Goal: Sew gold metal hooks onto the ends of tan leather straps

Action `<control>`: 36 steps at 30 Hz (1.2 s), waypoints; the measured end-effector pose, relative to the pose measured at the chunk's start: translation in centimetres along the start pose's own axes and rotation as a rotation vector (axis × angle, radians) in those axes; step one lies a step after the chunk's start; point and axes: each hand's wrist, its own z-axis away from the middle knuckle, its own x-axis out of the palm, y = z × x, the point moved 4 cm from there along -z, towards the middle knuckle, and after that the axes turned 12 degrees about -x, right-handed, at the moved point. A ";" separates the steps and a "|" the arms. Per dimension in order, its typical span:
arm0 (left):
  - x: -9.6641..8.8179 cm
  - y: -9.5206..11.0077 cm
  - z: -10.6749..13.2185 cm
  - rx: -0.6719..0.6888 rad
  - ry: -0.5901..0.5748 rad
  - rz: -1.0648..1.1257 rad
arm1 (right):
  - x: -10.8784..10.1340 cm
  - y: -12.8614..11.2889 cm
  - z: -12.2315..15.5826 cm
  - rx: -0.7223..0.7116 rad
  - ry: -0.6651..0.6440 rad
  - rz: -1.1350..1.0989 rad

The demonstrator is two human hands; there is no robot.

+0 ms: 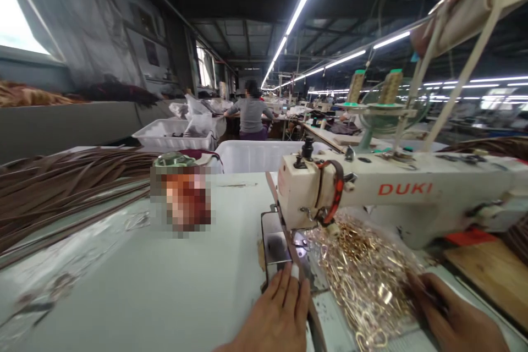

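My left hand lies flat with its fingers stretched forward on a narrow brown strap, beside the metal plate of the sewing machine. Something white covers one fingertip. The strap runs forward under the machine head, which is cream coloured; the needle area is partly hidden. To the right, a heap of gold-coloured metal fittings spreads over clear plastic under the machine arm. At its right edge my right hand has its fingers curled together; what they hold, if anything, is hidden.
Long brown strips pile at the left of the pale table. A green-lidded item stands at its far side. White bins lie beyond, and a person sits further back. A wooden board is at right.
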 end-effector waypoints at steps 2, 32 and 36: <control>0.2 -0.1 0.0 -0.012 -0.023 0.020 | 0.2 -0.5 0.0 0.072 -0.134 -0.054; -2.9 -0.3 2.3 -0.143 -0.159 0.271 | -2.2 -4.6 -0.5 -0.019 0.014 -0.055; -3.0 -0.4 2.2 -0.144 -0.141 0.294 | -2.2 -4.5 -0.5 -0.016 0.010 -0.038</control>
